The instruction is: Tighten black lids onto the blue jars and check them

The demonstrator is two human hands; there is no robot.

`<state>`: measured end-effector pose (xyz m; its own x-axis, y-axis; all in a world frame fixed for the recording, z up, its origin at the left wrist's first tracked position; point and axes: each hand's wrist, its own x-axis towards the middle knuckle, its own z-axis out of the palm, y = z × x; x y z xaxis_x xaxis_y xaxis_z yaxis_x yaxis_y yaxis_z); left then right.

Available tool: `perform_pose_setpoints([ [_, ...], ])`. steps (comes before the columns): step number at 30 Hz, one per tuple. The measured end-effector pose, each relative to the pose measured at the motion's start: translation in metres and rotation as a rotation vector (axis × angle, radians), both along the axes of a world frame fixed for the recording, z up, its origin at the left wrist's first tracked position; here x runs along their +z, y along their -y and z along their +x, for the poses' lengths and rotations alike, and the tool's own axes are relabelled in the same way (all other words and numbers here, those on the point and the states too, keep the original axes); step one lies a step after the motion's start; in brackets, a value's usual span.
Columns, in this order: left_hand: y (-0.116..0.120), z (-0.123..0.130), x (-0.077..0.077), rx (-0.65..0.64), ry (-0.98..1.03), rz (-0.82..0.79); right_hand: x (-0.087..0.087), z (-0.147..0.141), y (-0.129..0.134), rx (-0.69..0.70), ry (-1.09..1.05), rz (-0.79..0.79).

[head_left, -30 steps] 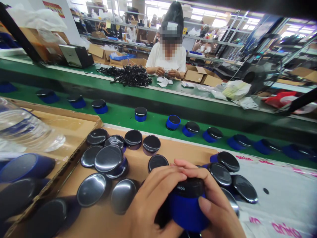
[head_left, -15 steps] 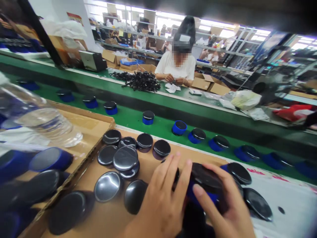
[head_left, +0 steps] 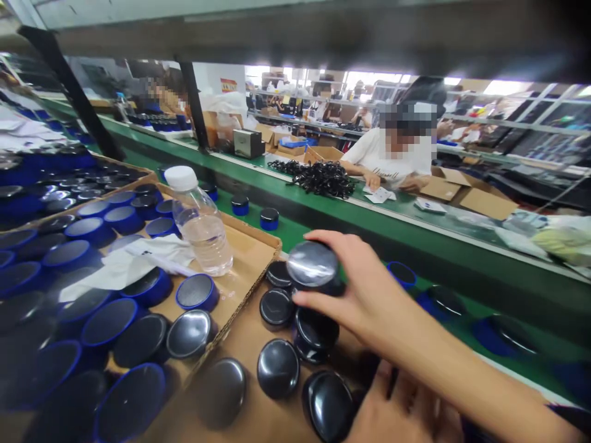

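because the right hand [head_left: 364, 295] reaches across from the right side, it holds one round black cap [head_left: 313, 266] from the side, thumb under and fingers over the rim, so the shiny top stays free and faces up. this cap is lifted a little above the other loose caps [head_left: 277, 368] that lie on the brown cardboard sheet [head_left: 252, 424] on the desk, just beside the corner of a cardboard tray [head_left: 258, 241]. the left hand [head_left: 397, 409] rests low at the bottom edge, near a dark cap [head_left: 327, 403]; it is partly cut off, so i cannot tell if it holds something. inside the tray stand blue cups [head_left: 197, 291] in rows and a water bottle [head_left: 199, 223] upright, close enough to reach. behind, blue pieces sit apart on the green conveyor belt [head_left: 295, 231], where a co-worker [head_left: 397, 163] sits opposite.
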<state>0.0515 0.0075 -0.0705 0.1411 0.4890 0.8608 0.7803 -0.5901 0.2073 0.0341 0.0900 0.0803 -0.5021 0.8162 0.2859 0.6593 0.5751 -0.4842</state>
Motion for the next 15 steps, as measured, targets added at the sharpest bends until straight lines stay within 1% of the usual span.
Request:
perform_pose_setpoints([
  [2, -0.003, 0.003, 0.002, 0.042, 0.126, 0.042, -0.005, -0.045, -0.025, 0.081, 0.074, -0.056],
  [4, -0.006, 0.006, 0.002, 0.059, 0.214, 0.081, -0.017, -0.081, -0.045, 0.155, 0.167, -0.1],
  [5, -0.007, 0.008, 0.002, 0.054, 0.245, 0.101, -0.023, -0.094, -0.053, 0.189, 0.203, -0.09],
  [7, -0.01, 0.012, 0.0, 0.039, 0.3, 0.147, -0.033, -0.111, -0.064, 0.228, 0.285, -0.062],
  [9, -0.011, 0.018, -0.002, 0.056, 0.369, 0.178, -0.037, -0.117, -0.073, 0.277, 0.387, -0.06],
  [12, -0.011, 0.028, -0.003, 0.184, 0.477, 0.148, -0.032, -0.108, -0.09, 0.323, 0.508, -0.111],
  [13, -0.011, 0.031, -0.002, 0.233, 0.508, 0.137, -0.029, -0.1, -0.097, 0.304, 0.519, -0.114],
  [15, -0.012, 0.034, 0.001, 0.285, 0.543, 0.146, -0.024, -0.076, -0.114, 0.191, 0.509, -0.088],
])
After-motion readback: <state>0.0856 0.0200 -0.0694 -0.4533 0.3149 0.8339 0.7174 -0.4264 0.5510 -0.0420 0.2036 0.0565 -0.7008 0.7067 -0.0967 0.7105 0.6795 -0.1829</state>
